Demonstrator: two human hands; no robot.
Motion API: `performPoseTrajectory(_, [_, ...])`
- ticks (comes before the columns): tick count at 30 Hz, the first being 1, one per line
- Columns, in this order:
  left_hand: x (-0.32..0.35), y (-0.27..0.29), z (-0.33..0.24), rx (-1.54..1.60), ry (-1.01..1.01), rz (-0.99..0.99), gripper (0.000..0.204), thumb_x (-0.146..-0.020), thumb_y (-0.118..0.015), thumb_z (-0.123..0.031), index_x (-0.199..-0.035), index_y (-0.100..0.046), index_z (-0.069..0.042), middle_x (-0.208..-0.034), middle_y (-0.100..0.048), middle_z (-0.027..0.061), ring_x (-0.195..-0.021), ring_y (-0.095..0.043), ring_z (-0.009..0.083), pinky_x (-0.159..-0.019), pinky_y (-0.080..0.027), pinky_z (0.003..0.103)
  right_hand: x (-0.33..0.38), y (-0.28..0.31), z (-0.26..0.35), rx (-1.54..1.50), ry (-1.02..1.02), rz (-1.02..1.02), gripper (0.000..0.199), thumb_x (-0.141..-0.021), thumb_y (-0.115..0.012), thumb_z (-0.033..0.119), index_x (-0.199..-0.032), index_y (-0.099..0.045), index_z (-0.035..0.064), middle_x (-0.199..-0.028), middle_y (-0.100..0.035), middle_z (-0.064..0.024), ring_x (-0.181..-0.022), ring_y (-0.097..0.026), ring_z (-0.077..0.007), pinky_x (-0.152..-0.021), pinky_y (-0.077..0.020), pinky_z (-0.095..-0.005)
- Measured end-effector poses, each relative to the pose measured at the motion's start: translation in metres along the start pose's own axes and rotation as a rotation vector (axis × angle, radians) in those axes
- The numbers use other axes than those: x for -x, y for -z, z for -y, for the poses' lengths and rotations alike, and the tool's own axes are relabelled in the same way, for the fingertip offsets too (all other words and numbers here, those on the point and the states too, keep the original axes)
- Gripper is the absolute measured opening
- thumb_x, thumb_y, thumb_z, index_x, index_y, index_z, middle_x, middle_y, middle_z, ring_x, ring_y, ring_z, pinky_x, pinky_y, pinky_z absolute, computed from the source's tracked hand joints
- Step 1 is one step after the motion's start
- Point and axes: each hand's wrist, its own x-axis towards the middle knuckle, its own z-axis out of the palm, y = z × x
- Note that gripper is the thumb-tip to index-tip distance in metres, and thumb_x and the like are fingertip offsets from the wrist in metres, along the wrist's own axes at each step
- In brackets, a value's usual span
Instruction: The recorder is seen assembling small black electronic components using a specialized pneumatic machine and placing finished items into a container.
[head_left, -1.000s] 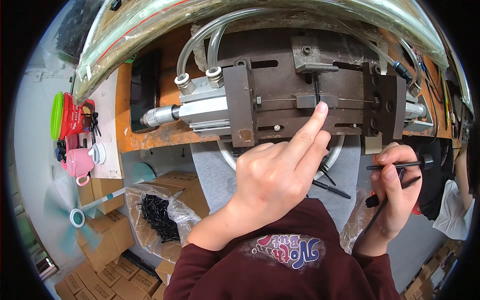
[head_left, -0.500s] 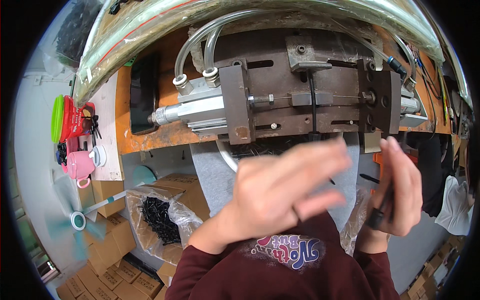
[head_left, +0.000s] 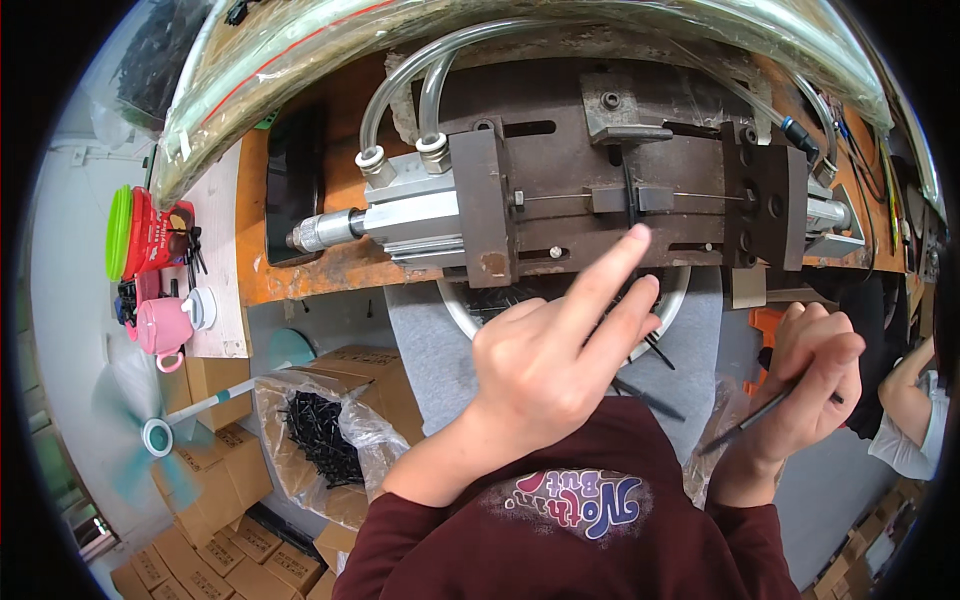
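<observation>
Lower centre of the frame: the person's dark maroon sleeves and printed shirt front enter from the bottom edge. The left hand (head_left: 545, 365) is raised at mid-frame with index and middle fingers extended and the remaining fingers curled; it grips nothing, and the index fingertip reaches the lower end of the thin black strip (head_left: 630, 190) that stands across the steel jig. The right hand (head_left: 808, 385), lower right, is curled and pinches a slim black rod-like piece (head_left: 752, 420) that slants down-left out of its fingers. The strip lies up and slightly right of the left hand, its long axis running top-to-bottom in the frame, crossing a fine horizontal wire; the left hand is clearly the nearer one, the right well apart. Beneath the hands, a grey felt-like cloth (head_left: 425, 345) and a pale ring-shaped rim (head_left: 672, 300) holding further black strips. Beyond, the dark, worn steel fixture (head_left: 560, 150) with slotted blocks, joined at its left to a bright aluminium pneumatic cylinder (head_left: 405, 215) fed by clear flexible tubes (head_left: 400, 90), all on a scuffed orange bench (head_left: 345, 270). Lower left: a clear plastic bag of black parts (head_left: 320, 430) inside cardboard boxes; far left, a pink cup (head_left: 160, 325).
</observation>
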Motion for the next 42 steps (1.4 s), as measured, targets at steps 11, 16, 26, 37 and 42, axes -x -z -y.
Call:
performPoseTrajectory(11, [-0.003,-0.015,0.007,-0.076,-0.017,-0.047,0.026,-0.069,-0.082,-0.020,-0.090,-0.075,-0.007,-0.114,-0.072,0.0069,-0.050,-0.057,0.0089,-0.045,-0.042,0.021,-0.003,0.012,0.008,-0.253,-0.364,-0.142,0.033,-0.097,-0.047,0.024,-0.109,-0.052,-0.0067,-0.072,-0.049,-0.0032,-0.052,-0.030,-0.0022,-0.050,-0.0204,-0.0175])
performPoseTrajectory(16, [-0.006,-0.011,0.007,-0.101,-0.007,0.011,0.026,-0.068,-0.082,-0.021,-0.090,-0.075,-0.008,-0.115,-0.071,0.0072,-0.050,-0.057,0.0096,-0.045,-0.043,0.021,-0.001,0.007,0.011,-0.107,-0.266,-0.109,0.039,-0.098,-0.057,0.029,-0.117,-0.050,-0.0048,-0.080,-0.065,-0.0109,-0.049,-0.028,0.0018,-0.050,-0.0207,-0.0149])
performPoseTrajectory(26, [-0.009,-0.007,0.004,-0.135,-0.004,0.042,0.026,-0.069,-0.082,-0.021,-0.091,-0.075,-0.009,-0.116,-0.071,0.0068,-0.050,-0.059,0.0109,-0.045,-0.043,0.022,0.008,-0.003,0.012,-0.132,-0.309,-0.079,0.027,-0.101,-0.053,0.024,-0.110,-0.054,-0.0016,-0.093,-0.071,-0.0190,-0.076,-0.067,-0.0151,-0.062,-0.0363,-0.0197])
performPoseTrajectory(37, [0.000,0.011,-0.016,0.249,-0.013,0.024,0.034,-0.068,-0.083,-0.013,-0.099,-0.073,-0.003,-0.098,-0.072,0.0092,-0.074,-0.071,0.0181,-0.057,-0.056,0.025,0.027,-0.029,0.002,0.035,-0.216,0.205,0.019,-0.095,-0.060,0.005,-0.110,-0.062,-0.0063,-0.083,-0.071,-0.0097,-0.071,-0.063,-0.0065,-0.063,-0.0481,-0.0190])
performPoseTrajectory(42, [0.001,0.016,-0.012,0.267,0.026,0.032,0.027,-0.069,-0.080,-0.006,-0.095,-0.074,-0.004,-0.107,-0.071,0.0128,-0.068,-0.069,0.0177,-0.056,-0.054,0.025,0.016,-0.021,0.000,0.086,-0.207,0.231,0.032,-0.101,-0.049,0.018,-0.117,-0.062,-0.0064,-0.081,-0.071,-0.0101,-0.068,-0.061,-0.0084,-0.062,-0.0458,-0.0214])
